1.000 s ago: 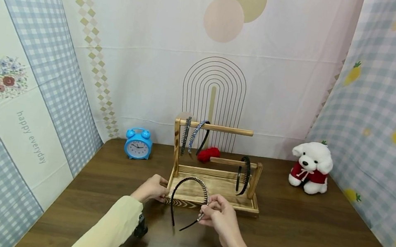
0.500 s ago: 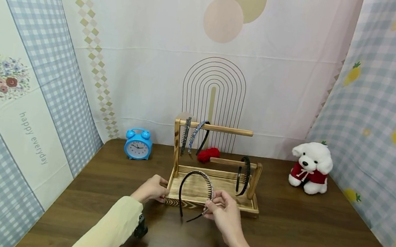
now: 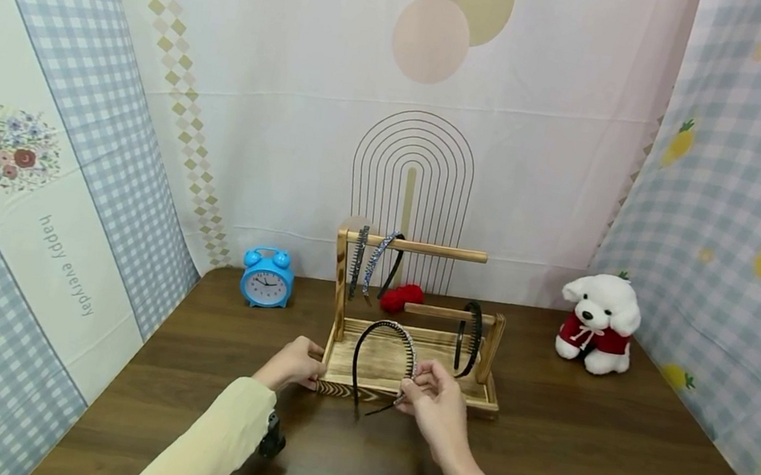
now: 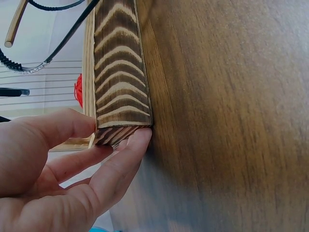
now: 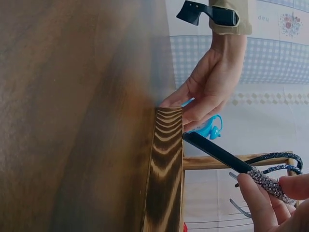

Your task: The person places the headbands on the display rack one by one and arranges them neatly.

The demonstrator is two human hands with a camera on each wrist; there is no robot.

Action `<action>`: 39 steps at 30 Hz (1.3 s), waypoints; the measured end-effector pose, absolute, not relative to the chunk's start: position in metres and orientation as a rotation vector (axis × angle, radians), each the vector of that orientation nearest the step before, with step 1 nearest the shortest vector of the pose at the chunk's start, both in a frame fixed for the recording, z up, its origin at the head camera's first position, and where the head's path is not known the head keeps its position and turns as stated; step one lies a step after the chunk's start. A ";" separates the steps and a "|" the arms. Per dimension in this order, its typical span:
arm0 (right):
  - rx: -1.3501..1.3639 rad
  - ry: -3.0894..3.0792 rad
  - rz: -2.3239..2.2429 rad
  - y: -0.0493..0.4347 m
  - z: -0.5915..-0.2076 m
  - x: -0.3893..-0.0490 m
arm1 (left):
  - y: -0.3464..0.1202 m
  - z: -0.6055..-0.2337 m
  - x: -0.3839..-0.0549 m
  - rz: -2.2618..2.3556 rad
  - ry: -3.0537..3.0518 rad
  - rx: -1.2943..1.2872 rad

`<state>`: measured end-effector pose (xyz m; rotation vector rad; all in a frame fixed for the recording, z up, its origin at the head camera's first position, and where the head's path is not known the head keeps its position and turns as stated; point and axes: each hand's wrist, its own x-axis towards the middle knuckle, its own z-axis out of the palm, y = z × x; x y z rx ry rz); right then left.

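Between the thumb and fingers of my right hand (image 3: 441,406) is a headband (image 5: 264,182) with black tips, comb teeth and a glittery rhinestone side. Its arch stands upright, overlapping the front of a wooden headband stand (image 3: 332,389) in the head view. My left hand (image 3: 292,364) grips the stand's front left corner; in the left wrist view the thumb (image 4: 72,123) lies at the tray's upper edge and the fingers are against its end. From the stand's upper bar hang a dark glittery headband (image 3: 356,266) and a blue sparkly one (image 3: 373,265). A black toothed headband (image 3: 474,338) hangs on the lower bar.
A red bundle (image 3: 403,298) lies behind the tray. To the left stands a blue alarm clock (image 3: 267,279); on the right sits a white plush dog (image 3: 599,322) in a red top. Patterned cloth hangs behind and along both sides of the brown table (image 3: 611,460).
My right hand has carried the headband a little up and to the right, closer to the stand's tray. My left hand has stayed at the corner.
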<state>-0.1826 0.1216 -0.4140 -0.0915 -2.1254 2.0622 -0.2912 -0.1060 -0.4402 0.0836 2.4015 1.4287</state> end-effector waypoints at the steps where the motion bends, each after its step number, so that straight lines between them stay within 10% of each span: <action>1: -0.090 -2.119 2.057 0.122 -0.414 -0.183 | -0.106 -0.441 -0.291 1.427 2.402 0.083; 39: -0.048 -2.090 1.781 0.121 -0.411 -0.202 | -0.106 -0.440 -0.291 1.428 2.406 0.083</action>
